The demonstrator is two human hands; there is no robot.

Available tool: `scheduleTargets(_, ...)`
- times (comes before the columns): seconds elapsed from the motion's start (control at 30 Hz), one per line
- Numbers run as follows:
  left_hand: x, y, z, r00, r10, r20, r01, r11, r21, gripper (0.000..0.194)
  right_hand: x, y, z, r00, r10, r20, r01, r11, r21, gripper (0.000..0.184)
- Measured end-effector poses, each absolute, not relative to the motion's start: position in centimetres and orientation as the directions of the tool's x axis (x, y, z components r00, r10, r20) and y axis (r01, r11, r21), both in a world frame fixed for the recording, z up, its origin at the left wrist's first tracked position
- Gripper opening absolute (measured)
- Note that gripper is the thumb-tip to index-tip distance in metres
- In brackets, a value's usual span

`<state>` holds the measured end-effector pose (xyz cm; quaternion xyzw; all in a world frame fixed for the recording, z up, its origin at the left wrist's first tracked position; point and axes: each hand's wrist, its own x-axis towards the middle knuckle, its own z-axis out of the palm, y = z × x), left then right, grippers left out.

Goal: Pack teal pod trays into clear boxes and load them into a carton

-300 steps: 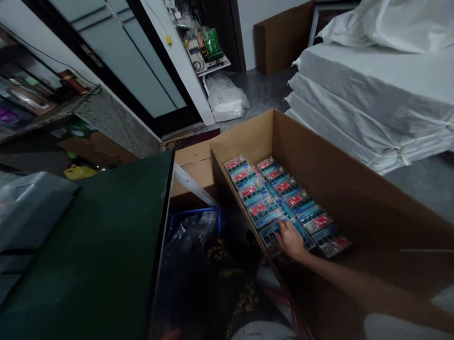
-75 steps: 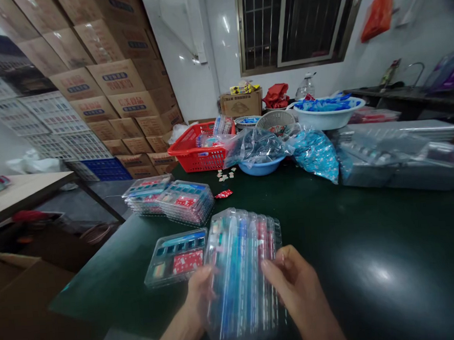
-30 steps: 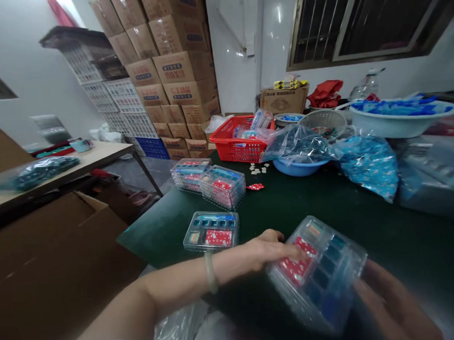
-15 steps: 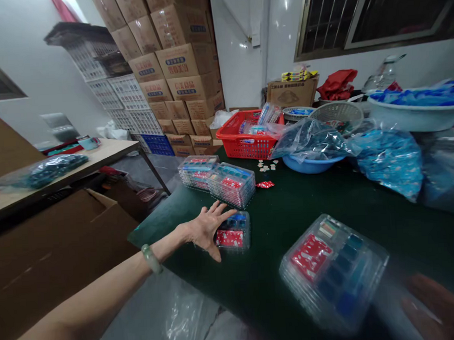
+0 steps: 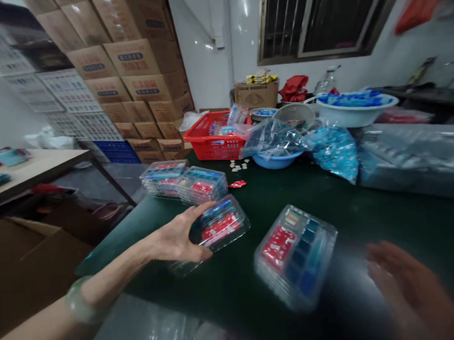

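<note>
My left hand (image 5: 181, 237) grips a clear plastic tray (image 5: 224, 224) by its left side, thumb below and fingers above. The tray holds a red patterned packet and blue pieces, and it tilts up off the green table. To its right lies a stack of similar filled trays (image 5: 296, 255) with red packets and dark blue pieces. My right hand (image 5: 407, 287), smeared by motion, is right of that stack and apart from it; its fingers are hard to make out. Behind my left hand stand two more tray stacks, a nearer one (image 5: 203, 184) and a farther one (image 5: 164, 179).
A red basket (image 5: 218, 147) with packets stands at the back, beside a blue basin (image 5: 276, 160) under a plastic bag. A small red packet (image 5: 237, 183) lies near scattered pale bits. Bagged blue packets (image 5: 335, 150) are at the right; cardboard boxes (image 5: 141, 88) rise behind.
My left hand has closed on the tray it was spread over, and that tray is now tilted up. The view has swung right. My right hand stays blurred beside the right stack.
</note>
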<state>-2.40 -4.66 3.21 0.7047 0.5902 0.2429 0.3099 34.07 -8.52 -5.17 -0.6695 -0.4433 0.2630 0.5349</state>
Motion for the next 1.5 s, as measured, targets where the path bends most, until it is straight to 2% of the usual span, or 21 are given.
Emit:
scheduleTargets(0.1,2.4,-4.1,6.1,0.294,0.955,0.043,0.75,-0.258,0.609,0.094,32.0,-8.9,-1.8,0.39,0.916,0.1,0.196,0.024,-0.98,0.046)
scheduleTargets(0.2,7.6,-3.3,7.8,0.372,0.922,0.11,0.791,-0.377,0.481,0.098,30.7,-8.0,0.7,0.195,0.98,0.044,-0.063,0.057,-0.996,0.058)
scheduleTargets(0.27,10.5,-2.9,8.2,0.393,0.909,0.137,0.823,-0.414,0.389,0.098,30.2,-7.0,1.8,0.133,0.991,0.031,-0.18,0.055,-0.982,0.064)
scheduleTargets(0.37,13.2,-2.7,8.2,0.386,0.912,0.142,0.849,-0.411,0.331,0.1,30.3,-5.6,2.7,0.132,0.989,0.064,-0.22,0.092,-0.971,0.061)
scheduleTargets(0.47,14.1,-2.9,8.1,0.366,0.919,0.145,0.866,-0.394,0.308,0.107,31.0,-4.8,2.7,0.151,0.983,0.104,-0.188,0.131,-0.973,0.051)
scheduleTargets(0.53,13.9,-3.1,8.1,0.388,0.908,0.156,0.843,-0.418,0.339,0.112,31.5,-4.3,2.4,0.163,0.98,0.118,-0.158,0.144,-0.977,0.046)
scheduleTargets(0.57,13.7,-3.1,8.1,0.411,0.898,0.158,0.808,-0.439,0.393,0.113,31.7,-4.0,2.2,0.166,0.978,0.125,-0.15,0.15,-0.977,0.044)
scheduleTargets(0.67,12.6,-2.8,8.3,0.442,0.883,0.155,0.639,-0.431,0.637,0.103,32.2,-2.8,2.0,0.121,0.984,0.127,-0.146,0.145,-0.979,0.039)
scheduleTargets(0.73,11.9,-1.9,8.2,0.419,0.895,0.153,0.507,-0.371,0.778,0.09,32.4,-2.1,2.2,0.062,0.99,0.127,-0.153,0.135,-0.979,0.036)
scheduleTargets(0.8,11.3,-0.8,8.0,0.364,0.92,0.144,0.401,-0.295,0.867,0.079,32.4,-1.7,2.4,0.015,0.99,0.139,-0.167,0.139,-0.976,0.035)
scheduleTargets(0.9,10.8,0.5,7.5,0.303,0.952,0.05,0.297,-0.144,0.944,0.064,32.1,-1.7,2.6,-0.044,0.991,0.127,-0.206,0.115,-0.972,0.036)
scheduleTargets(0.97,10.7,0.9,7.0,0.333,0.942,-0.025,0.212,-0.049,0.976,0.055,31.9,-1.7,2.6,-0.067,0.992,0.105,-0.237,0.086,-0.968,0.036)
scheduleTargets(1.03,10.6,1.0,6.6,0.339,0.939,-0.054,0.055,0.037,0.998,0.051,31.8,-1.8,2.5,-0.054,0.993,0.102,-0.278,0.083,-0.957,0.034)
scheduleTargets(1.1,10.3,0.7,6.1,0.267,0.963,-0.043,-0.162,0.089,0.983,0.048,31.8,-1.8,2.2,0.001,0.994,0.11,-0.341,0.104,-0.934,0.03)
scheduleTargets(1.17,9.9,0.0,5.5,0.176,0.984,-0.025,-0.372,0.09,0.924,0.042,31.6,-1.9,2.0,0.076,0.991,0.11,-0.408,0.131,-0.903,0.029)
scheduleTargets(1.23,9.7,-1.2,4.7,0.143,0.99,-0.018,-0.511,0.09,0.855,0.04,31.1,-2.1,1.9,0.147,0.984,0.098,-0.468,0.156,-0.87,0.03)
scheduleTargets(1.4,12.0,-4.5,2.5,0.098,0.995,0.024,-0.569,0.037,0.821,0.024,27.2,-3.4,1.5,0.166,0.984,0.068,-0.636,0.159,-0.755,0.032)
scheduleTargets(1.5,13.3,-4.6,2.7,0.01,0.997,0.08,-0.608,-0.058,0.792,0.019,24.6,-4.7,0.9,0.107,0.992,0.066,-0.648,0.12,-0.752,0.034)
